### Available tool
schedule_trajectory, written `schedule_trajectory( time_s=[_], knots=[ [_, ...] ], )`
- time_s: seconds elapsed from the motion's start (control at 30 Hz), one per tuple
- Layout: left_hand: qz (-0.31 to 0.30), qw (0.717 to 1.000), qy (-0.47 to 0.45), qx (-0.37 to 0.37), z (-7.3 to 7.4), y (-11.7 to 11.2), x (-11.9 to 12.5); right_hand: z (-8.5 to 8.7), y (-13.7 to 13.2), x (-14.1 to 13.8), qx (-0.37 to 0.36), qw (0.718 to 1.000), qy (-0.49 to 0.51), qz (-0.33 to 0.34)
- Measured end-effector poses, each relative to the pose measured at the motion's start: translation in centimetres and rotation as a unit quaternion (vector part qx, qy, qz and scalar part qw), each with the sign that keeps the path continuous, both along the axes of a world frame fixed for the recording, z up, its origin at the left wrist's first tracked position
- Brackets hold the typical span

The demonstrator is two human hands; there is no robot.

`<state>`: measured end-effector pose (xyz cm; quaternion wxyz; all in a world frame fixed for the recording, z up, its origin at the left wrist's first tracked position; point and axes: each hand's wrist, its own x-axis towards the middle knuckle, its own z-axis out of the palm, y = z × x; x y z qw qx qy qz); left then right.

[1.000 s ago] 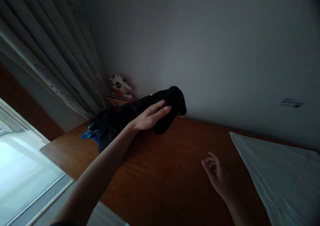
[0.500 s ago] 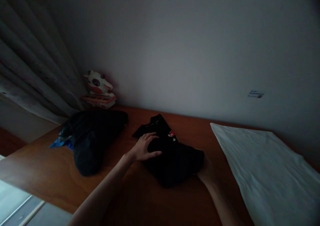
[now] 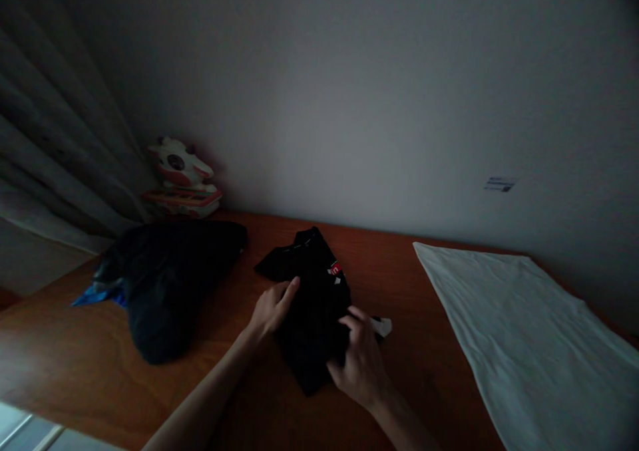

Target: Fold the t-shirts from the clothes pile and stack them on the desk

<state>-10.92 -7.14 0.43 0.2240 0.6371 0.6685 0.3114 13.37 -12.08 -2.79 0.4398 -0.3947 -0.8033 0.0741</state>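
A black shirt (image 3: pixel 314 304) with a small red and white print near its neck lies on the wooden tabletop, its right side folded inward. My left hand (image 3: pixel 272 308) rests against the shirt's left edge, thumb stretched over the cloth; its other fingers are partly hidden. My right hand (image 3: pixel 363 358) touches the shirt's lower right side, with bent fingers and thumb spread apart. Beyond the right fingers, a white-and-black bit of cloth (image 3: pixel 382 326) sticks out.
To the left a dark bundled garment (image 3: pixel 170 285) with a blue part lies on the tabletop (image 3: pixel 64 344). Behind it stands a cow-shaped toy (image 3: pixel 182 178) near the curtain. A white cloth (image 3: pixel 519 331) is spread at the right. The wall borders the back edge.
My right hand has moved left and inward over the shirt, whose right part is now folded in and narrower. My left hand has turned and slid to the left edge. The view shifted slightly.
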Motion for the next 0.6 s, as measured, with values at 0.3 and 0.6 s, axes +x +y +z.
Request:
schedule_trajectory(
  time_s=[0.3,0.6],
  knots=[
    [-0.013,0.997,-0.003,0.082,-1.6,-0.4,1.1,2.6,1.5,2.4,-0.165,0.979,0.095,0.072],
    [0.063,0.886,-0.459,-0.014,-1.5,0.4,1.9,0.9,2.5,3.2,-0.215,0.975,0.047,-0.032]
  ],
)
